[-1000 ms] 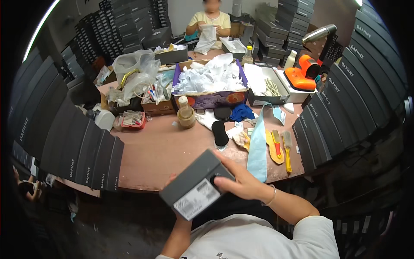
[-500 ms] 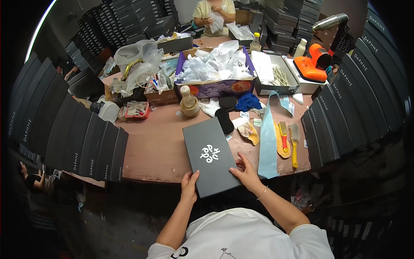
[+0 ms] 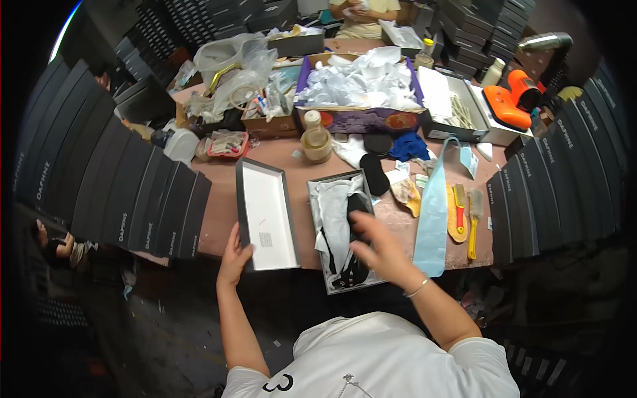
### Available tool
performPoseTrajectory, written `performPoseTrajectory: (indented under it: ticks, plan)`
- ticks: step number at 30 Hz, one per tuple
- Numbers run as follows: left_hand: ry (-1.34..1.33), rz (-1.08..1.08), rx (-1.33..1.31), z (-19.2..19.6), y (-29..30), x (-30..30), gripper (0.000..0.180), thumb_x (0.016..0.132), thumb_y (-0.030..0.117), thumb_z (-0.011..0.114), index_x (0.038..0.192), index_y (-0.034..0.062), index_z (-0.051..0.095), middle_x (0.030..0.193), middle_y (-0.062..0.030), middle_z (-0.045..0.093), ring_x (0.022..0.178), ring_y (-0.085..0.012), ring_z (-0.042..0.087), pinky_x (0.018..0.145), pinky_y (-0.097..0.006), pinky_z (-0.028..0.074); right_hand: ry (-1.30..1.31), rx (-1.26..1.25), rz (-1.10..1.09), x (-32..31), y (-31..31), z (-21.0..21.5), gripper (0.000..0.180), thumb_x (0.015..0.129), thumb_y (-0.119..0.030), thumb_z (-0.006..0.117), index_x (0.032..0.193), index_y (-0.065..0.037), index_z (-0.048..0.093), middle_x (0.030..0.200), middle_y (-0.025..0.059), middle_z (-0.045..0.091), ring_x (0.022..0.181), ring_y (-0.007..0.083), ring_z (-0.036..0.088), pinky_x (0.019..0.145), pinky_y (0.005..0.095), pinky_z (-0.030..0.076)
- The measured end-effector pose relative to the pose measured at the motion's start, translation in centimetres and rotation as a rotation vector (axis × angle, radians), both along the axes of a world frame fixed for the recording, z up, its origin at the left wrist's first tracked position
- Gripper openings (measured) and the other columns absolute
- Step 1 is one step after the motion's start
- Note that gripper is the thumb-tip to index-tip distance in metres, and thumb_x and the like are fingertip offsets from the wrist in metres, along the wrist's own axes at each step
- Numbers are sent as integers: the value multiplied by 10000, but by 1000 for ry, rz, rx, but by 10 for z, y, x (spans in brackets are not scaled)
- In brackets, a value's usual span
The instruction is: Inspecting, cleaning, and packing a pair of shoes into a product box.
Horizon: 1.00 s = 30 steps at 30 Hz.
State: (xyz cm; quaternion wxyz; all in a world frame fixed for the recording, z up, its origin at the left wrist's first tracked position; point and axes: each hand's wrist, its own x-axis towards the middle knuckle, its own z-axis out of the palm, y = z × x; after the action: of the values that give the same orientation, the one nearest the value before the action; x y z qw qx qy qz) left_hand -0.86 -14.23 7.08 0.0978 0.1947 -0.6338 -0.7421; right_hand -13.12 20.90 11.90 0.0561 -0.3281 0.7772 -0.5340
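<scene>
My left hand [image 3: 233,257] grips the dark grey lid [image 3: 269,219] of a shoebox by its near left edge. The lid stands tilted, its white inner side showing. To its right lies the open shoebox [image 3: 363,286] at the table's front edge. Inside it are white tissue paper [image 3: 330,213] and a black shoe [image 3: 352,272], both partly covered. My right hand [image 3: 386,255] hovers over the right side of the box, fingers apart, nothing seen in them. Whether a fingertip touches the shoe or paper cannot be made out.
Stacked dark shoeboxes [image 3: 113,189] wall the left side, with more shoeboxes [image 3: 564,166] at right. Behind are a carton of crumpled paper [image 3: 361,119], a bottle [image 3: 316,142] and an orange tool [image 3: 507,109]. Brushes [image 3: 474,222] and a light blue strip [image 3: 432,229] lie at right. A person sits opposite.
The closed shoebox has come down onto the table and its lid is off. My left hand has carried the lid to the left; my right hand has let go and is over the contents.
</scene>
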Motion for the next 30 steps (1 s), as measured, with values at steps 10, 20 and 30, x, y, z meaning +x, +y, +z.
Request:
performPoseTrajectory:
  ticks: [10, 20, 30]
  plan:
    - [-450, 170, -1076, -55, 19, -22, 595, 878, 138, 640, 1376, -65, 387, 1303, -245, 503, 1209, -334, 502, 1007, -363, 396, 205, 902, -137, -97, 180, -129, 607, 899, -267, 563, 1410, -14, 355, 1424, 175, 404, 1294, 345, 386, 1086, 506, 276]
    - [0, -225, -858, -39, 156, -57, 481, 881, 125, 559, 1300, -85, 450, 1075, -281, 584, 988, -429, 588, 841, -436, 478, 120, 374, 339, -11, 30, 2, 449, 848, -345, 673, 1135, -8, 597, 1141, 174, 614, 892, 363, 645, 737, 414, 533]
    - [7, -192, 236, 8, 138, -56, 540, 980, 380, 519, 1297, -56, 483, 1184, -165, 587, 1090, -247, 598, 942, -355, 490, 40, -110, 105, -41, 61, 41, 457, 719, -372, 808, 703, -19, 517, 649, 90, 453, 611, 257, 468, 546, 352, 378]
